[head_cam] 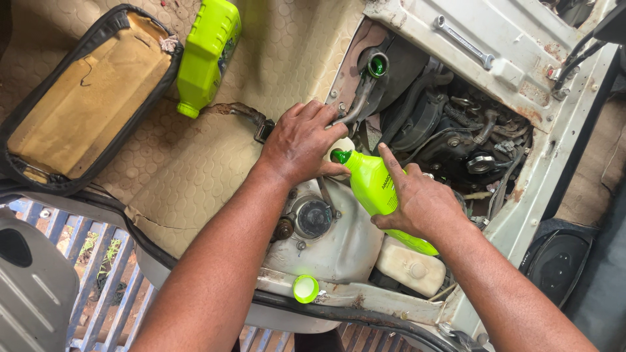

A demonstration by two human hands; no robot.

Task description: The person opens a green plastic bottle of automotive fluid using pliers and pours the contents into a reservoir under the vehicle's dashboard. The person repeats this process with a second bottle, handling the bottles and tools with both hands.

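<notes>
I look down into the open engine bay (450, 130) of a small vehicle, its beige dimpled floor mat (195, 169) spread to the left and rusted white bodywork (515, 39) framing the opening.

My right hand (420, 202) grips a lime-green bottle (373, 186) around its middle, fingers wrapped over the top side, index finger stretched along the label toward the neck. The forearm comes in from the lower right. The bottle lies tilted, uncapped neck pointing up and left, body over a white plastic tank (339, 248).

My left hand (301, 142) comes in from the lower left, wrist bent. The thumb presses against the bottle's dark green neck (339, 156), while the fingers curl down onto a metal filler pipe (358, 104) just above. That pipe rises to a green-rimmed opening (376, 66).

A loose lime-green cap (305, 288) sits on the lower edge of the bay. A second green bottle (207, 55) lies on the mat, beside an upturned seat cushion (85, 98) with tan foam showing. A spanner (464, 42) rests on the bodywork above.
</notes>
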